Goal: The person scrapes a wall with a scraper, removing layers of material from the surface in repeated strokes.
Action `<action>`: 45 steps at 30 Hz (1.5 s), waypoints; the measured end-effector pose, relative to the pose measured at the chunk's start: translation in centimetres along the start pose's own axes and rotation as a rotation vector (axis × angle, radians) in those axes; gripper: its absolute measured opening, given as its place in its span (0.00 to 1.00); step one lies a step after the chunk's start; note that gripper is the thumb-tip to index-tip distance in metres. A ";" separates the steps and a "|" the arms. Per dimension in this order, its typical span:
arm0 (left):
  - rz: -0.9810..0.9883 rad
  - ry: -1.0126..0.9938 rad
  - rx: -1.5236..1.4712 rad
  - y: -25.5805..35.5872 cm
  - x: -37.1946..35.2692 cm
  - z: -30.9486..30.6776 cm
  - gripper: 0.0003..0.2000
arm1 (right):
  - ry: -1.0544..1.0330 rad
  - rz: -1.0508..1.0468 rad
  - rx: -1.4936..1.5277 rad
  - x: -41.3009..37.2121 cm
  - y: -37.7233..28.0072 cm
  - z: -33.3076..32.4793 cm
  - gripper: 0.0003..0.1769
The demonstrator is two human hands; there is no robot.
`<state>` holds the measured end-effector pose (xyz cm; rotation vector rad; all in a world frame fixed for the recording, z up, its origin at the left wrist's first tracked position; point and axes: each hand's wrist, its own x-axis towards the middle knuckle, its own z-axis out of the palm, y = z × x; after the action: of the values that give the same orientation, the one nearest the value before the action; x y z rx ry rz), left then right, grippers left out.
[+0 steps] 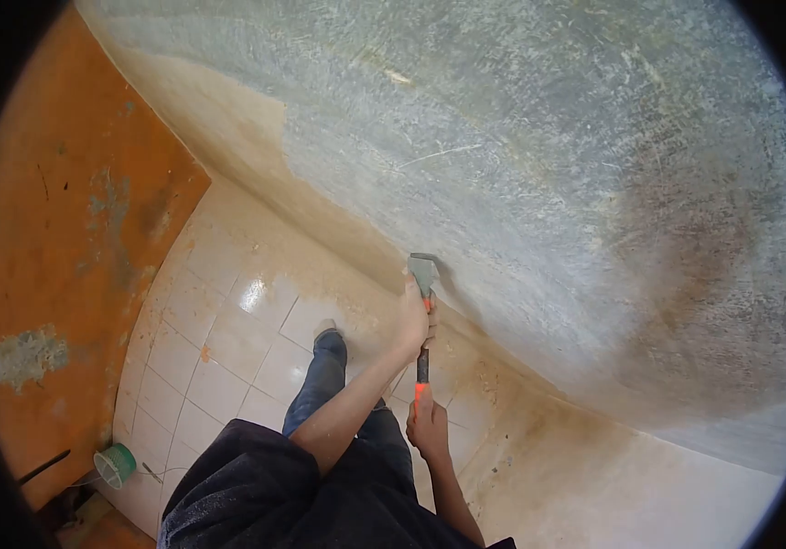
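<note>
The left wall (54, 229) is coloured orange with grey patches; the floor tiles (219, 389) are coloured off-white.

Surface finishes: wall (521, 165), rough, matt and mottled grey, scratched; orange wall (73, 210), matt, with flaked patches; floor tiles (219, 389), smooth and glossy, dust-filmed in places; trousers (322, 380), blue denim-like cloth; shirt (256, 485), dark matt cloth, dusted pale; scraper blade (422, 272), dull grey, metal-like.

The pale tiled floor (216, 388) carries a green container (116, 465).
</note>
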<state>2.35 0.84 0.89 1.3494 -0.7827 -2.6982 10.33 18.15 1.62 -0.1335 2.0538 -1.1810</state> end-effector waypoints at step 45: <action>0.024 -0.026 -0.080 2.5 0.7 -2.6 0.24 | 0.013 -0.023 -0.022 1.9 -0.4 2.0 0.34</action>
<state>3.41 -2.60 0.21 1.2824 -0.6808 -2.7023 10.17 15.69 0.29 -0.1614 2.0825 -1.1765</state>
